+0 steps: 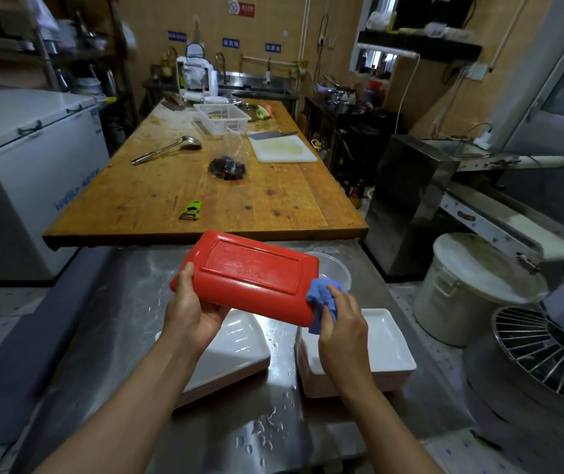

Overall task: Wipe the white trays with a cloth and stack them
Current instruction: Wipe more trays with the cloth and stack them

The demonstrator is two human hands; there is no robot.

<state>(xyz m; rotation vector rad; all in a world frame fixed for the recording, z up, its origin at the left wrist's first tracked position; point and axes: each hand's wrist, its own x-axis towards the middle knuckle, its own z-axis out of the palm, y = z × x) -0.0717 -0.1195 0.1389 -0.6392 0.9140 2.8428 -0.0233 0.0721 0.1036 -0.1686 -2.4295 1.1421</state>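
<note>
While the left hand (194,307) grips the tray (250,275) tilted red underside up above the wet tabletop (130,302) stacks, right fingers (337,304) clench a blue cloth (323,297) against its corner to dry it.

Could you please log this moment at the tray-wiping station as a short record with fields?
left hand: grips the left end of the tray
tray: red underside up, held tilted above the counter
right hand: presses the blue cloth on the tray's right end
left stack: white trays, below the held tray
right stack: white trays
steel counter: wet with droplets
</note>
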